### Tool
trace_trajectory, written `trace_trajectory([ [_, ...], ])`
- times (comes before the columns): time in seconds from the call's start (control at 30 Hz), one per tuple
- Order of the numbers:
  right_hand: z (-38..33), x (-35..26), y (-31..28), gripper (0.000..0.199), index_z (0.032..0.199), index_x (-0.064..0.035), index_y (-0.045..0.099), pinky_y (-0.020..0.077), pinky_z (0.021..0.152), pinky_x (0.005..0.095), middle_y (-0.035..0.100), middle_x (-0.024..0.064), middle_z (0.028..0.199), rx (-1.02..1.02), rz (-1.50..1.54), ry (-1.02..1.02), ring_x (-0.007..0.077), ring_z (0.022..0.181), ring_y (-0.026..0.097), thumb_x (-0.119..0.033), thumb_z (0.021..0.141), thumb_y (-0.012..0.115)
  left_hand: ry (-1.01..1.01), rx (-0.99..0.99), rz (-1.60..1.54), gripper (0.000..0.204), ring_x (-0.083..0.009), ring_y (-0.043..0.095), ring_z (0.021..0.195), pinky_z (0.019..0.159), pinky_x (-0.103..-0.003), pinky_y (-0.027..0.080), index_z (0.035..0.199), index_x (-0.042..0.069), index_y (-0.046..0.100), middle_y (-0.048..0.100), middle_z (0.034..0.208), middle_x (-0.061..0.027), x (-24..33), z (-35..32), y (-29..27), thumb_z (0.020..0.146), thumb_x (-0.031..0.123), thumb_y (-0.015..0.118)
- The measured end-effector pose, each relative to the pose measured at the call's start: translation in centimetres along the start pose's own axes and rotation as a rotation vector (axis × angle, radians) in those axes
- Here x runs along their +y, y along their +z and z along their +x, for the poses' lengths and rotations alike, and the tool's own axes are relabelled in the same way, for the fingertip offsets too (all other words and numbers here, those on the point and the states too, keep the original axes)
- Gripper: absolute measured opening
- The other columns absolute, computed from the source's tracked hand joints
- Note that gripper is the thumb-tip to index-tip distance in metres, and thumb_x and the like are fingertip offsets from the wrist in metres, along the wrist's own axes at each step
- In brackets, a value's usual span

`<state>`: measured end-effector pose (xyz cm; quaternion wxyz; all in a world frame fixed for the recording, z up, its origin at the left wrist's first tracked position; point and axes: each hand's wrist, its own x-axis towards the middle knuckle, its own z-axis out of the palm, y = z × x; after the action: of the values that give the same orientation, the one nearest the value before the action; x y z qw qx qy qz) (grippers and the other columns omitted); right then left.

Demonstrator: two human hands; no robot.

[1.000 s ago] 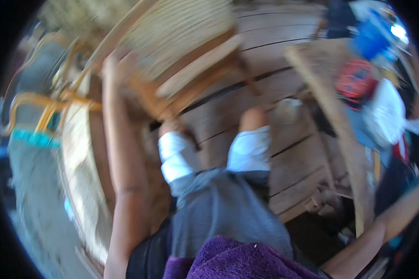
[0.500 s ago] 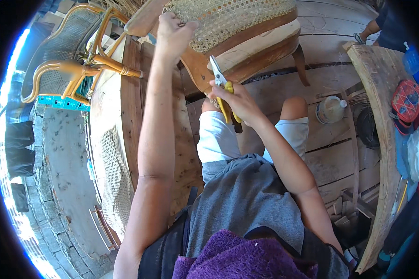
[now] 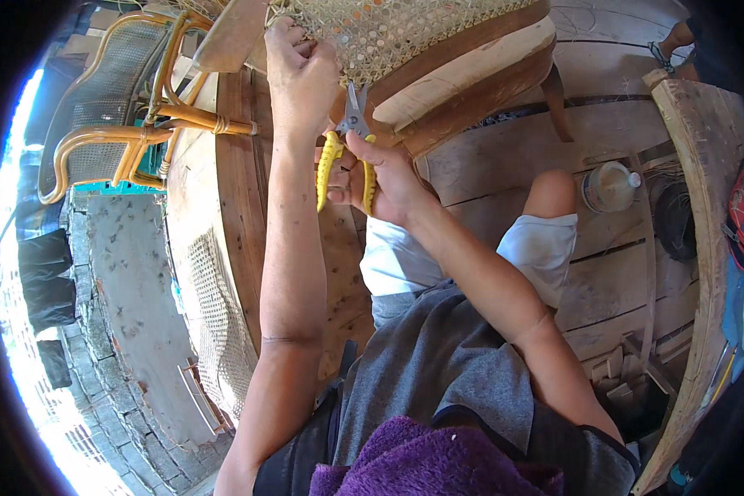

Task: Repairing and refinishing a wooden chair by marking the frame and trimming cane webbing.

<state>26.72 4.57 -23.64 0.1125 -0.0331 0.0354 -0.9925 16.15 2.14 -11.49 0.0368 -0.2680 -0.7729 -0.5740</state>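
Note:
My right hand [image 3: 386,178] grips yellow-handled scissors [image 3: 354,124], their handles spread and the metal blades parted, pointing away from me toward the cane seat. Just left of the blades, my left hand [image 3: 299,70] is closed at the edge of the woven cane panel [image 3: 380,37]; what its fingers pinch is too small to make out. The cane panel is set in a brown wooden chair frame [image 3: 463,99], which lies tilted in front of my knees. Part of the frame is hidden behind my hands.
A rattan armchair [image 3: 112,107] stands at the left beyond a wooden bench [image 3: 231,165]. A loose cane sheet [image 3: 215,314] drapes over the bench. To the right are a plastic jug [image 3: 610,187], a dark round container [image 3: 676,219] and a thick plank [image 3: 694,273]. Another person's foot [image 3: 665,54] shows far right.
My right hand has moved left and forward with the scissors, close to my left hand. The scissors' handles have spread. My left hand stays closed at the cane edge.

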Motion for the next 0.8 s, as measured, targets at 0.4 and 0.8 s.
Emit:
trace_trajectory([
  [0.4,4.0,2.5,5.2,0.032,0.113,-0.0185,0.057,0.0445,0.053,0.0261,0.059,-0.0014,0.086,0.211,0.305,-0.295,0.0092,0.072,0.06,-0.046,0.096,0.062,-0.032,0.045,-0.089,0.052,-0.0174,0.059,0.1,0.077,-0.03,0.055,0.137,-0.007,0.036,0.052,0.129,-0.0182,0.2,0.0,0.2,0.09,-0.002,0.059],
  [0.8,-4.6,-1.5,-0.4,0.04,0.112,0.0017,0.062,0.0513,0.072,0.0406,0.066,0.0165,0.084,0.615,-1.618,-0.434,0.0247,0.077,0.067,-0.032,0.09,0.065,-0.046,-0.01,0.18,0.065,-0.0237,0.063,0.101,0.079,-0.031,0.057,0.135,-0.014,0.035,0.06,0.115,-0.0224,2.1,0.2,0.2,0.085,0.006,0.071],
])
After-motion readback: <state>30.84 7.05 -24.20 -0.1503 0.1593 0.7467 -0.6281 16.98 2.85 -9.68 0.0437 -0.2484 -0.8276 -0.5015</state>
